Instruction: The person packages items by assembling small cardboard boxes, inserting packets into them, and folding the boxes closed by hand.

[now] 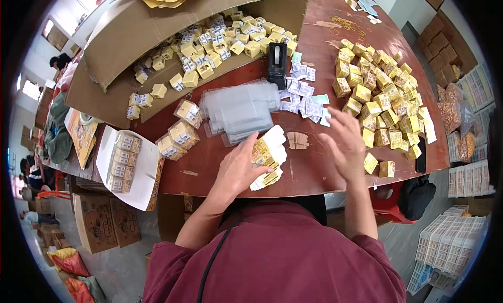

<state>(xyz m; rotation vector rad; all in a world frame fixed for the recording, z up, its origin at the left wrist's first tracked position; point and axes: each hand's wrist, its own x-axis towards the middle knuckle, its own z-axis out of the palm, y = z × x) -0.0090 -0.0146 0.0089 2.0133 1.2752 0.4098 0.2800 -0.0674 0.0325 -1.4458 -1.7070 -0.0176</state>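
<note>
My left hand is closed around a few small yellow cartons with white flaps standing out, just above the table's front edge. Whether they are flat or partly folded I cannot tell. My right hand hovers over the table with fingers spread and nothing in it. It is between the small printed sachets and a heap of closed yellow boxes. Clear plastic sleeves lie stacked beyond my left hand. Left of them stand clear-wrapped bundles of pale yellow blocks.
A black tape dispenser stands behind the sleeves. An open cardboard carton on its side holds many pale yellow blocks. A white open box with wrapped blocks sits at the left edge. Rubber bands lie at the back.
</note>
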